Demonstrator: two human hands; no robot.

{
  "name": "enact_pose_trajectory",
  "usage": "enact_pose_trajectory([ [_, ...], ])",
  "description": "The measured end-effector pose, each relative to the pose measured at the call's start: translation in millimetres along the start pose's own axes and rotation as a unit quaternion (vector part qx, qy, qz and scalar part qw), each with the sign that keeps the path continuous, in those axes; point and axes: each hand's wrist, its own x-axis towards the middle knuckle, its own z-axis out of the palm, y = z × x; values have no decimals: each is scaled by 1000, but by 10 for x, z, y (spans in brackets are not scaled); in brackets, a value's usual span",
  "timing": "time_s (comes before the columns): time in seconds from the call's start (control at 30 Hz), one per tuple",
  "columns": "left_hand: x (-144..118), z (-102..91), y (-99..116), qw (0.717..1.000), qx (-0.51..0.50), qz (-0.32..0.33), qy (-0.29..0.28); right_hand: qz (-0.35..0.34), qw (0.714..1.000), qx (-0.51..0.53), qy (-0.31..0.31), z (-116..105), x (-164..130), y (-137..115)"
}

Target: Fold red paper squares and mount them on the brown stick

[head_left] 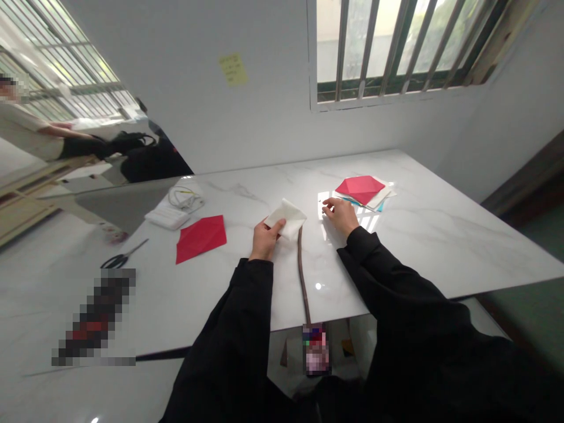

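Note:
My left hand [265, 238] grips a folded white sheet of paper [288, 218] between thumb and fingers, just above the table. Below the paper, a thin, slightly curved brown stick-like piece [302, 270] runs to the table's front edge; whether it touches the paper I cannot tell. My right hand [341, 215] is over the table to the right, fingers bent and apart, with nothing visible in them. Beyond it lies a small pile of folded papers, a creased red paper [360, 188] on top of white and blue sheets. Another creased red paper [201, 238] lies left of my left hand.
Dark-handled scissors [118, 260] lie on the left of the white marbled table [247, 294]. Behind them are a white box-like object [166, 218] and a coiled pale cable [183, 198]. A blurred-out dark object [97, 317] is nearer. Another person [35, 129] sits at far left.

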Motion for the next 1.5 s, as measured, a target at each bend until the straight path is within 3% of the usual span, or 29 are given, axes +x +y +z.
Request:
enact_pose_trajectory([
  [0.27, -13, 5, -8, 1000, 11, 3, -10, 5, 997, -63, -52, 105, 24, 68],
  [0.5, 4, -8, -38, 998, 61, 13, -12, 1, 997, -58, -47, 116, 49, 106],
  [0.93, -34, 9, -4, 998, 59, 13, -20, 2, 999, -23, -35, 88, 32, 65],
  [1.13, -25, 15, -3, 998, 65, 15, -20, 2, 988, 149, -29, 150, 24, 3],
  [1.33, -34, 22, 16, 995, 85, 49, -32, 63, 933, 346, -80, 231, -1, -107],
  [1.5, -23, -2, 11, 992, 111, 55, -23, 55, 914, 388, -102, 140, -50, -223],
])
